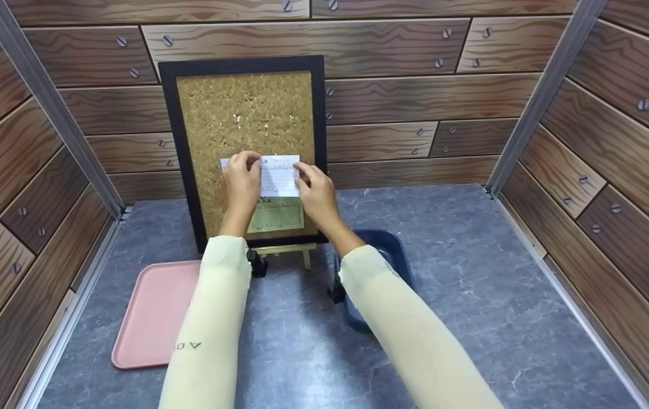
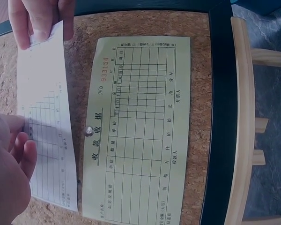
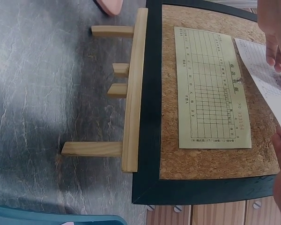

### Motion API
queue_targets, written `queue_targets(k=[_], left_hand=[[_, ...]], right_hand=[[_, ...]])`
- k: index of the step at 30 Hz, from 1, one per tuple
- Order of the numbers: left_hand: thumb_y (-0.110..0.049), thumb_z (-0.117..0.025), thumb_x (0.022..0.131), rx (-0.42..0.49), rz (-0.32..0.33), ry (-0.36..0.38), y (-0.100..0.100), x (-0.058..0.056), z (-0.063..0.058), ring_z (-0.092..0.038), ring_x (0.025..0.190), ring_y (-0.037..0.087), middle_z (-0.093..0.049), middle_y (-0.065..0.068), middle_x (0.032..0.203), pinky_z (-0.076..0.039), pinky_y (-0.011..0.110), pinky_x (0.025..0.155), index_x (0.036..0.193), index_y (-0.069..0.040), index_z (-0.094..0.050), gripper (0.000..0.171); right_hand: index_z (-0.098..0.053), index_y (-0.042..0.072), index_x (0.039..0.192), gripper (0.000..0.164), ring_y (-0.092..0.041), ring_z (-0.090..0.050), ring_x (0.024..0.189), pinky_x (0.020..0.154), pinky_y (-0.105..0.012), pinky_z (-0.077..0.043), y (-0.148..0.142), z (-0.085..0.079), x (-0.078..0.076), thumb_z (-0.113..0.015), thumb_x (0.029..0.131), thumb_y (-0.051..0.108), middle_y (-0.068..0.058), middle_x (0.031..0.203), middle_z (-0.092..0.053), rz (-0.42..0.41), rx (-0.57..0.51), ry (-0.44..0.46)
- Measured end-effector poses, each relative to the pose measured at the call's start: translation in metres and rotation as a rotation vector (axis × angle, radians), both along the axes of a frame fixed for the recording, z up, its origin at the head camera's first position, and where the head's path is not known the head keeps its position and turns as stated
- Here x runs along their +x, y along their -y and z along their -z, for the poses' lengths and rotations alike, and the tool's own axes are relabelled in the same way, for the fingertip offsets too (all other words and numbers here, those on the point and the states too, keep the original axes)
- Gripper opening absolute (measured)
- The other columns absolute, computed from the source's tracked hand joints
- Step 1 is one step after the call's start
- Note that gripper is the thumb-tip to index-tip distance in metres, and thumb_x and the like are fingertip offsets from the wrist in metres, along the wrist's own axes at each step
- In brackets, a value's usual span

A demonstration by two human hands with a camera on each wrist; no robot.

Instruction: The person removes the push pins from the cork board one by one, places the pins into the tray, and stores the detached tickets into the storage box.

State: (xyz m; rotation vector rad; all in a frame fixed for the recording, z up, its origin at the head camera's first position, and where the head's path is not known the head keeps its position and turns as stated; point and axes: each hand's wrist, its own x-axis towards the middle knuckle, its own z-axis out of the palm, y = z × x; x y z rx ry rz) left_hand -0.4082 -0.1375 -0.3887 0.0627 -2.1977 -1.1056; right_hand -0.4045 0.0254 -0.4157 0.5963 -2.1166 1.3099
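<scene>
A white receipt slip (image 1: 280, 177) is held against the upright cork board (image 1: 245, 108), its lower edge lifted off the cork in the right wrist view. My right hand (image 1: 317, 194) pinches the slip's right edge between thumb and fingers. In front of its left part is my left hand (image 1: 241, 184), fingers bent, with thumb and forefinger together at the top edge; whether a pin is between them is hidden. Just below, a pale green receipt slip (image 2: 140, 131) lies flat on the cork, with a round-headed pushpin (image 2: 88, 131) at its top edge.
A small wooden easel (image 3: 133, 108) supports the black-framed board. On the grey marbled table, a pink tray (image 1: 154, 312) lies to the left, and a dark blue tray (image 1: 398, 250) stands to the right, partly behind my right sleeve. Wood-patterned walls surround the table.
</scene>
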Motion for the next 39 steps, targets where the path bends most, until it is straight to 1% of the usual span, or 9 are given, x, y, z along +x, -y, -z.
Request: queue_targets(k=[6,11,14,20,26,29,33,35,39], left_hand=[[-0.014,-0.067,0.093,0.019,0.012,0.005,-0.001,0.002,0.000,-0.068,0.092,0.025,-0.072,0.010,0.100,-0.049,0.042,0.084,0.101,-0.007,-0.075,0.013],[-0.013,-0.069,0.093,0.083,0.066,0.002,0.000,0.006,0.002,-0.067,0.092,0.025,-0.073,0.010,0.102,-0.049,0.039,0.084,0.101,-0.006,-0.074,0.013],[-0.014,-0.069,0.093,0.119,0.094,0.011,0.003,0.012,0.002,-0.065,0.087,0.023,-0.073,0.010,0.103,-0.048,0.036,0.080,0.102,-0.005,-0.074,0.014],[-0.015,-0.070,0.092,0.178,0.125,0.021,0.009,0.031,0.007,-0.057,0.076,0.016,-0.073,0.010,0.103,-0.043,0.028,0.072,0.102,-0.006,-0.074,0.014],[-0.012,-0.070,0.092,0.264,0.191,-0.018,0.018,0.053,0.020,-0.057,0.075,0.014,-0.073,0.011,0.099,-0.045,0.024,0.069,0.101,-0.003,-0.073,0.012],[-0.014,-0.072,0.092,0.249,0.161,-0.011,0.024,0.065,0.026,-0.056,0.069,0.011,-0.073,0.009,0.097,-0.042,0.022,0.063,0.101,-0.006,-0.074,0.013],[-0.018,-0.074,0.091,0.205,0.107,0.008,0.034,0.080,0.034,-0.052,0.064,0.009,-0.074,0.005,0.095,-0.039,0.023,0.059,0.101,-0.010,-0.075,0.013],[-0.018,-0.074,0.091,0.190,0.092,0.016,0.040,0.086,0.038,-0.052,0.064,0.008,-0.074,0.004,0.094,-0.039,0.023,0.059,0.101,-0.011,-0.075,0.013],[-0.016,-0.074,0.091,0.183,0.085,0.023,0.051,0.100,0.048,-0.055,0.065,0.010,-0.073,0.005,0.092,-0.040,0.021,0.058,0.101,-0.010,-0.075,0.012]], right_hand=[[-0.068,-0.004,0.122,0.029,-0.028,-0.070,0.095,0.088,-0.036,-0.056,-0.001,-0.001,0.001,-0.064,0.093,-0.001,-0.018,0.106,-0.070,0.000,-0.004,0.006],[-0.068,-0.003,0.122,0.030,-0.028,-0.070,0.095,0.089,-0.035,-0.055,-0.002,-0.002,0.001,-0.064,0.093,-0.001,-0.017,0.107,-0.070,0.010,-0.010,0.014],[-0.068,-0.002,0.123,0.030,-0.027,-0.069,0.096,0.089,-0.034,-0.055,-0.004,-0.003,0.003,-0.064,0.093,-0.001,-0.017,0.108,-0.071,0.009,-0.028,0.019],[-0.068,-0.001,0.124,0.031,-0.027,-0.069,0.096,0.085,-0.032,-0.056,-0.011,-0.006,0.013,-0.064,0.094,-0.001,-0.017,0.111,-0.070,-0.010,-0.120,0.060],[-0.069,0.000,0.123,0.030,-0.024,-0.068,0.091,0.078,-0.026,-0.054,-0.027,-0.008,0.023,-0.065,0.093,-0.001,-0.016,0.109,-0.070,-0.017,-0.158,0.049],[-0.069,-0.001,0.123,0.030,-0.024,-0.069,0.090,0.077,-0.024,-0.054,-0.037,-0.009,0.029,-0.065,0.093,-0.001,-0.016,0.109,-0.071,-0.021,-0.170,0.025],[-0.069,-0.002,0.123,0.029,-0.024,-0.068,0.091,0.076,-0.021,-0.053,-0.054,-0.009,0.042,-0.066,0.093,-0.001,-0.018,0.109,-0.070,-0.044,-0.210,0.019],[-0.068,-0.003,0.123,0.030,-0.025,-0.068,0.091,0.074,-0.020,-0.053,-0.065,-0.006,0.050,-0.066,0.093,-0.001,-0.019,0.108,-0.069,-0.060,-0.238,0.024],[-0.067,-0.005,0.124,0.031,-0.028,-0.068,0.092,0.074,-0.018,-0.053,-0.087,0.002,0.067,-0.067,0.093,-0.002,-0.022,0.109,-0.068,-0.067,-0.270,0.047]])
